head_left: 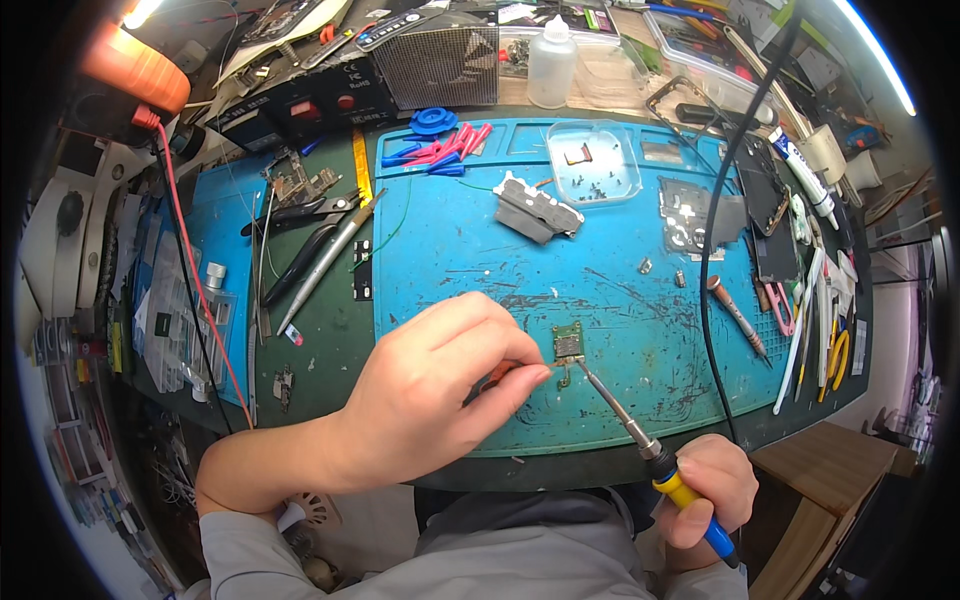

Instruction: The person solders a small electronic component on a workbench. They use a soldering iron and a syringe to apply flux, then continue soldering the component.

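Note:
A soldering iron [679, 488] with a yellow and blue handle is gripped in my right hand [718, 484]. Its metal tip reaches up and left to the lower edge of a small green circuit board [568, 341], which lies on the blue work mat [450, 265]. Just left of the board, my left hand [440, 380] is closed, thumb and index finger pinched together. What the pinch holds is too fine to tell; an orange and dark bit shows beneath those fingers.
Behind the board lie a grey metal-and-black part [538, 211] and a clear tray [594, 165] with small screws. Pink and blue tapered tips [450, 150] sit at the back left. Tweezers [330, 255] lie left; a black cable [712, 250] hangs across the right side.

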The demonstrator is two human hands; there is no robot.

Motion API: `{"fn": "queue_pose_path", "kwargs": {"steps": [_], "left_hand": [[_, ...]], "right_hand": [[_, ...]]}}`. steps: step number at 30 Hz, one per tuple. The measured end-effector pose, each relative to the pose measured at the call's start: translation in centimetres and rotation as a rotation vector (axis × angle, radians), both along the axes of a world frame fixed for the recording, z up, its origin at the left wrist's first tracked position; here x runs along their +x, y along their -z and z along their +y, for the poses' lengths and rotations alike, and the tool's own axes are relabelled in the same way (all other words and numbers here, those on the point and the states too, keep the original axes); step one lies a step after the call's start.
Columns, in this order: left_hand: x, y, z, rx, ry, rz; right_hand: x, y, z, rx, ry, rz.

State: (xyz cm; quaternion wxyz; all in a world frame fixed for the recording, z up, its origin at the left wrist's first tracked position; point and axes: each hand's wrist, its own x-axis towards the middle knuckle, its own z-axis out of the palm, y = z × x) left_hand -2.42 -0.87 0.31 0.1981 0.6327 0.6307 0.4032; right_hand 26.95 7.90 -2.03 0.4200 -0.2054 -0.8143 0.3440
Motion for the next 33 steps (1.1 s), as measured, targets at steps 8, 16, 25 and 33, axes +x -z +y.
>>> {"fn": "queue_pose_path", "kwargs": {"steps": [8,16,25,33], "left_hand": [[0.0,0.2,0.0,0.005,0.005,0.044],[0.0,0.3,0.0,0.006,0.008,0.089],[0.1,0.3,0.0,0.011,0.005,0.105],[0.0,0.2,-0.1,-0.002,0.011,0.121]], "right_hand": [[-0.7,-0.3,0.4,0.033,-0.03,-0.019],[-0.9,-0.3,0.7,0.083,-0.05,-0.038],[-1.0,-0.5,0.8,0.079,-0.076,-0.056],[-1.1,-0.7,0.9,0.082,-0.082,-0.079]]}}
